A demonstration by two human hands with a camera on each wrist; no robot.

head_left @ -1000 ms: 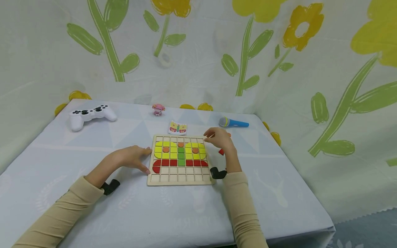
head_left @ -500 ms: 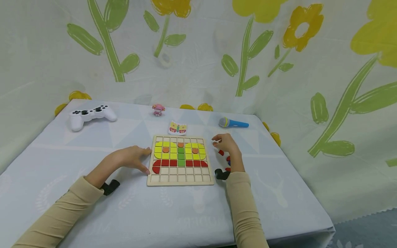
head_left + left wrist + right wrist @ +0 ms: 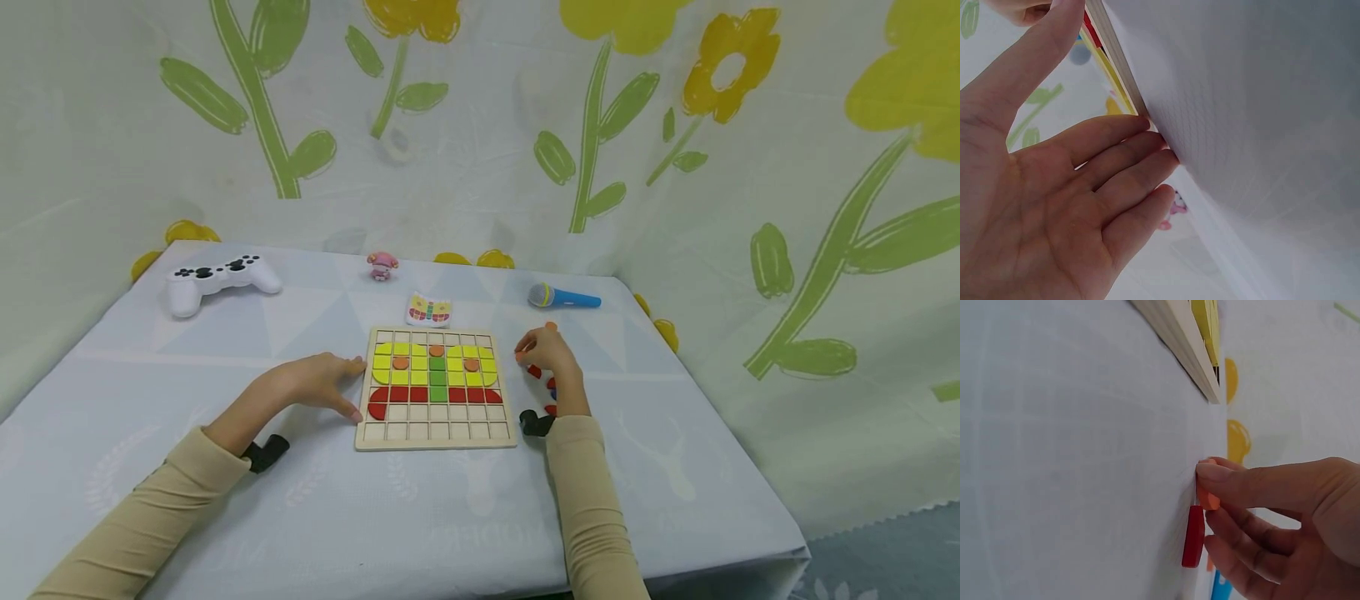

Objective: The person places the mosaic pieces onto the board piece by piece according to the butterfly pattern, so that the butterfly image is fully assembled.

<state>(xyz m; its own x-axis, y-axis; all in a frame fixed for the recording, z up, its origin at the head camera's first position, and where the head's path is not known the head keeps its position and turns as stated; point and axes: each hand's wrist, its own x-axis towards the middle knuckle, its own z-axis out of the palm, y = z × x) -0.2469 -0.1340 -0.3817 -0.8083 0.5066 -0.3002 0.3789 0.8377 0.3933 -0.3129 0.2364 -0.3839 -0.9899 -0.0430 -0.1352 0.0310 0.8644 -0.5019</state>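
Note:
The wooden grid board lies flat on the table, with yellow, green, red and orange tiles set in a butterfly-like pattern. At its left edge rests my left hand, the thumb apart from the nearly straight fingers; in the left wrist view those fingers touch the board's side. Right of the board, my right hand pinches an orange round tile between thumb and fingertips, low at the table surface. A red tile lies just beside it. The far side of the orange tile is hidden by fingers.
Behind the board is a pattern card. Farther back are a white game controller, a pink figurine and a blue toy microphone. More loose tiles lie by the right wrist; another orange tile is beyond that hand.
My right hand has moved right, away from the board's upper right corner, and down to the loose tiles, where it has taken hold of an orange tile. My left hand stays put.

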